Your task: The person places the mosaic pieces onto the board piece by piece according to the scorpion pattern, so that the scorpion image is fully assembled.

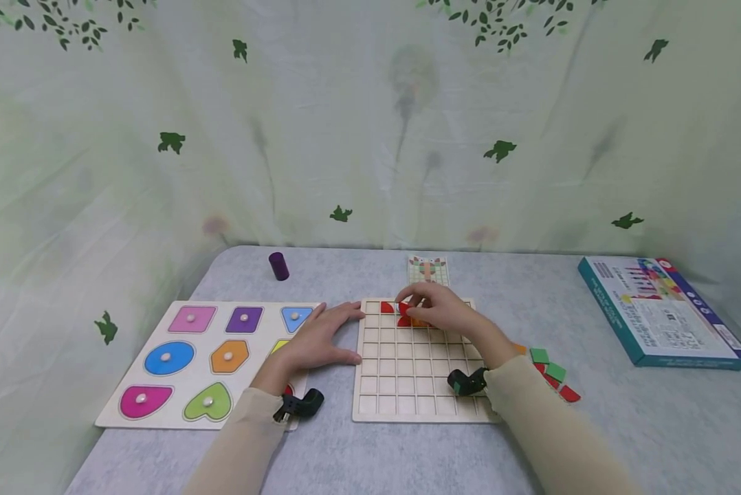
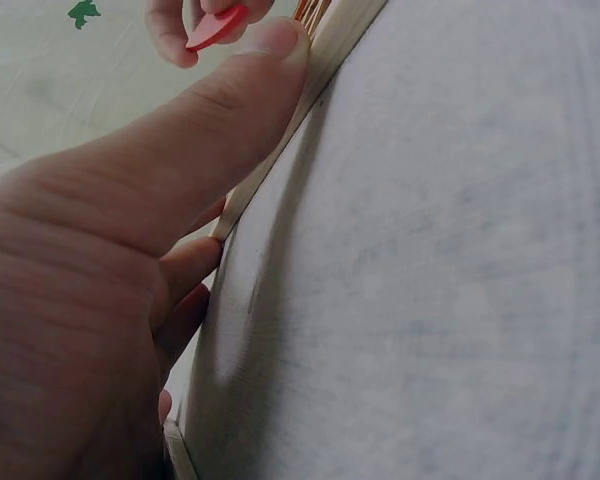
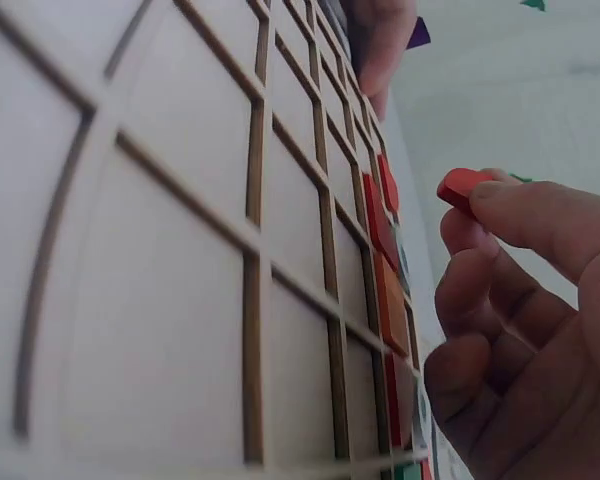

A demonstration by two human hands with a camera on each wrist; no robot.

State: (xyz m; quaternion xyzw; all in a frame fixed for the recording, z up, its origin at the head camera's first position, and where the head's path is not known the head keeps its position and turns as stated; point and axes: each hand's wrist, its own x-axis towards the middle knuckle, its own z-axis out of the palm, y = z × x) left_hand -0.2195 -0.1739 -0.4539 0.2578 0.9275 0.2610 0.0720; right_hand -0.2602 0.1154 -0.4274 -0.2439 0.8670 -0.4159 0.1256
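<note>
The right hand [image 1: 440,309] pinches a red piece [image 3: 462,185] between thumb and index finger, holding it just above the upper rows of a pale wooden grid board [image 1: 401,378]; in the right wrist view the piece is clear of the board, and the other fingers are curled beneath it. The left hand [image 1: 321,342] lies along the board's left edge, its fingers fairly straight and gripping nothing, the thumb and fingertips touching the wood. Near the top of the grid, a red quarter-shaped piece [image 1: 387,307] sits in a cell, with more red and an orange piece [image 1: 418,322] close by; the right hand covers part of this area, so I cannot say exactly how many are set. A pattern card [image 1: 428,268] lies just beyond the board's far edge. By the right forearm, loose green squares [image 1: 555,372] and red pieces [image 1: 570,394] lie on the grey surface [image 1: 519,295]. To the left is a knobbed shape puzzle [image 1: 271,320], partly under the left arm, with a purple cylinder [image 1: 278,267] standing behind it. A flat box [image 1: 667,313] rests at far right.
</note>
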